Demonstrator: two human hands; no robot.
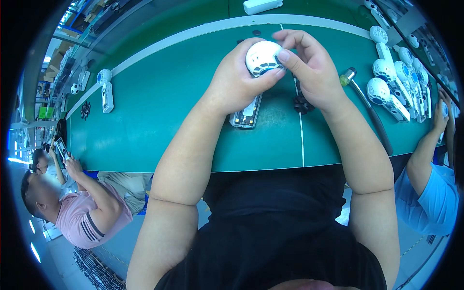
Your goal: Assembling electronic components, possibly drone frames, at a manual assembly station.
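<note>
My left hand [234, 79] is wrapped round a white ball-shaped device head [263, 57] with dark blue segments. My right hand [314, 67] is at its right side, thumb pressed against it and fingers bent, partly apart. Below the left hand lies or hangs a white handle [245, 117] with small parts showing in its lower end; its upper part is hidden, so I cannot tell whether it joins the head. Under the right hand sits a cluster of small black parts [303, 104].
A hammer [366, 104] lies right of my forearm. Several white ball-headed devices [386, 94] crowd the right side; another [106, 92] lies far left beside small black parts [85, 110]. A white piece [262, 6] is beyond the rail. Co-workers sit left [92, 208] and right [430, 188].
</note>
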